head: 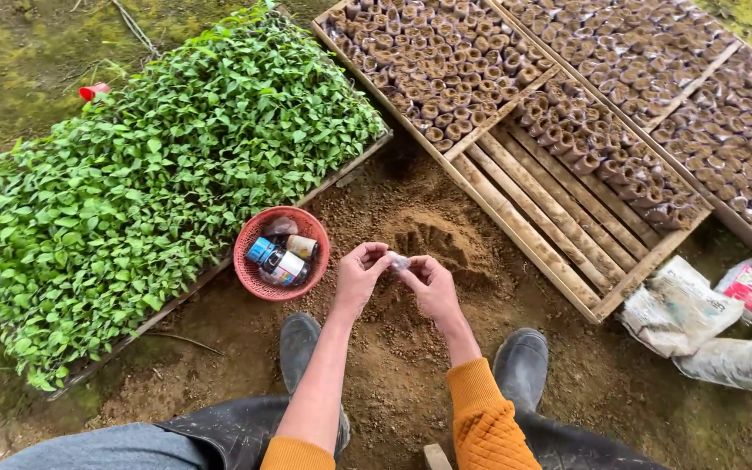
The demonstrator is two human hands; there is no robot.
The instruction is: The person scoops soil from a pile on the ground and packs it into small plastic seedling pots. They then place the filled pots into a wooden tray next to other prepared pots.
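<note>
Both hands meet over a mound of loose brown soil (433, 248). The left hand (360, 277) and the right hand (431, 285) each pinch one side of a small clear plastic bag (399, 260) between thumb and fingertips; the other fingers are curled in. The bag hangs just above the mound's near slope.

Left of the mound, just beside the left hand, sits a red woven basket (258, 283) holding small bottles (278, 259). Beyond the basket, a wooden tray of green seedlings (132, 174) runs along the mound's left side. Behind and right of the mound, a slatted wooden frame (559, 218) carries rows of filled soil pots (446, 61), its near part bare slats. Crumpled sacks (685, 309) lie far right of the mound.

Two dark rubber boots (520, 365) flank the near edge. Bare ground stays open between basket, mound and frame.
</note>
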